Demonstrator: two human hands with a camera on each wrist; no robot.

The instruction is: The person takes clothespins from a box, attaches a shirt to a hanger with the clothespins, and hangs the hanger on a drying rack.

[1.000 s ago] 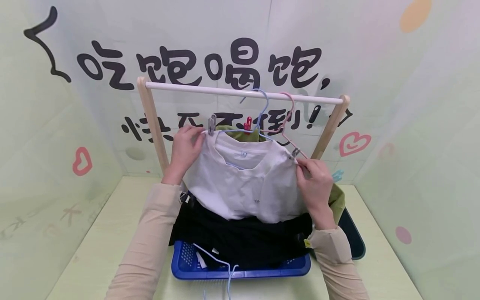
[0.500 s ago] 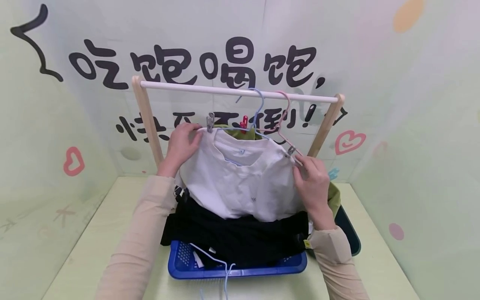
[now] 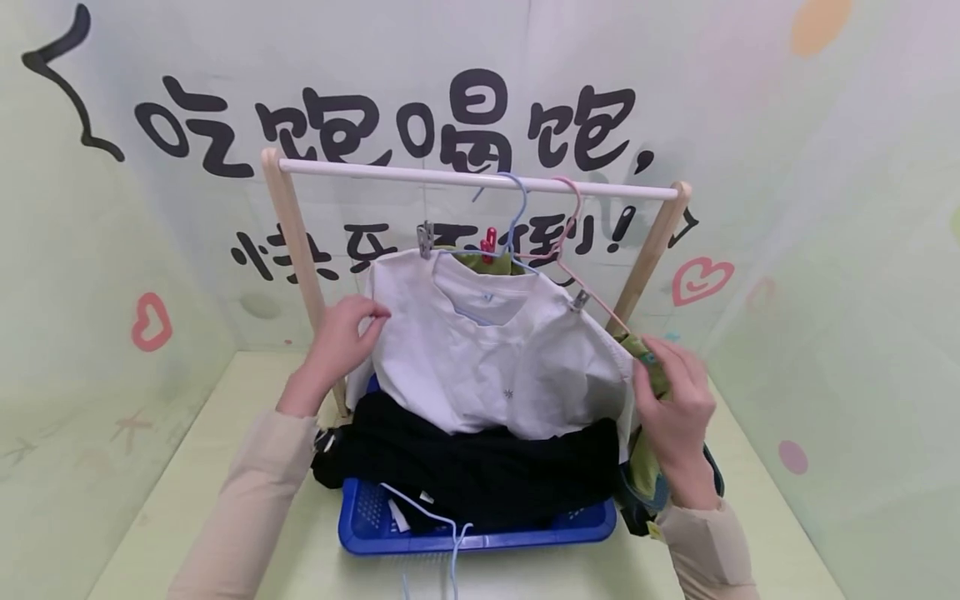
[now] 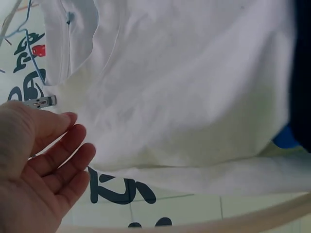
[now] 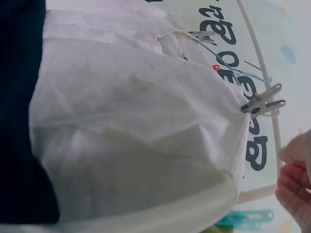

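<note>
Both hands have let go of the clips and dropped lower: the left hand (image 3: 337,337) now sits with loose, open fingers beside the white shirt (image 3: 495,358), and the right hand (image 3: 675,408) pinches the green cloth (image 3: 645,450) by the basket (image 3: 480,533). The shirt hangs on the blue hanger (image 3: 517,225) with 2 clips, so that step looks done. Next, I think the green cloth needs pulling up to the pink hanger (image 3: 573,250).

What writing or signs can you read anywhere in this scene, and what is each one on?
"吃饱喝饱," in big black characters on the back wall.
"快乐不倒!" seems to be the lower line on that wall, but the white T-shirt and hangers hide its middle, so only the ends are sure.
Small blue neck tag on the T-shirt: too small to read.
Tiny grey mark on its chest: a symbol, not letters.
</note>
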